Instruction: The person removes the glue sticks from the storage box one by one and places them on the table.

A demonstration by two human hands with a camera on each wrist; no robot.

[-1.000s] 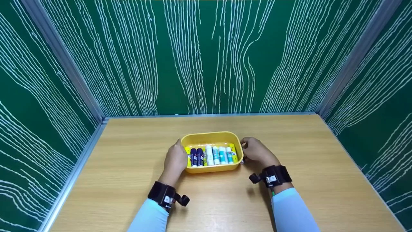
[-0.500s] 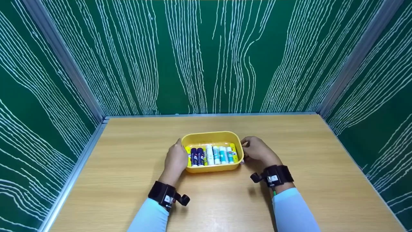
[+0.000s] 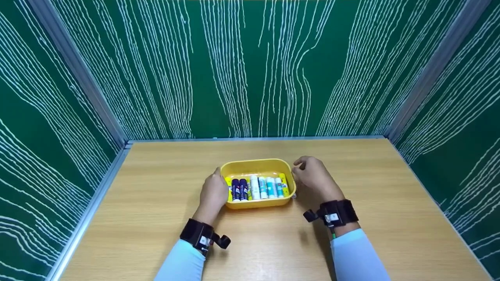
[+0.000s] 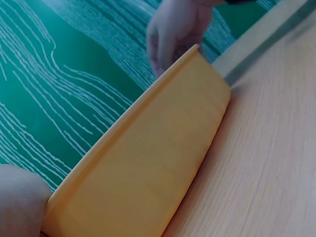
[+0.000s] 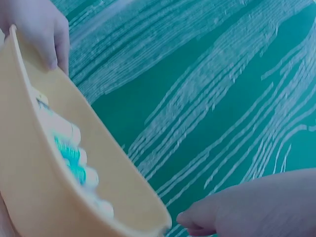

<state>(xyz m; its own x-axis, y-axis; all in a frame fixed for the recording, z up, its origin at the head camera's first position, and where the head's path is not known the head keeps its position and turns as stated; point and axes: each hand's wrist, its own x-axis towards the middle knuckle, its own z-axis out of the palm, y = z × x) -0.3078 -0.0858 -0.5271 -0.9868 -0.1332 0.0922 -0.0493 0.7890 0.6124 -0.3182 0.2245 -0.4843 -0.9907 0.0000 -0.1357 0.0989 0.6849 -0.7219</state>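
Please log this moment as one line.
left hand: grips yellow bin | right hand: beside its right end | bin: on table, holds glue sticks

High head view, close wrist views, shared basket (image 4: 136,160)

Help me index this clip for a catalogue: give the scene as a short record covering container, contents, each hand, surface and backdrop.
Container: yellow tray on the table
Contents: dark blue tubes, white tube, white-and-teal tubes, yellow tubes, side by side
Left hand: grips the tray's left end
Right hand: beside the tray's right end; contact unclear
Surface: wood-grain table
Backdrop: green panels with pale wavy lines
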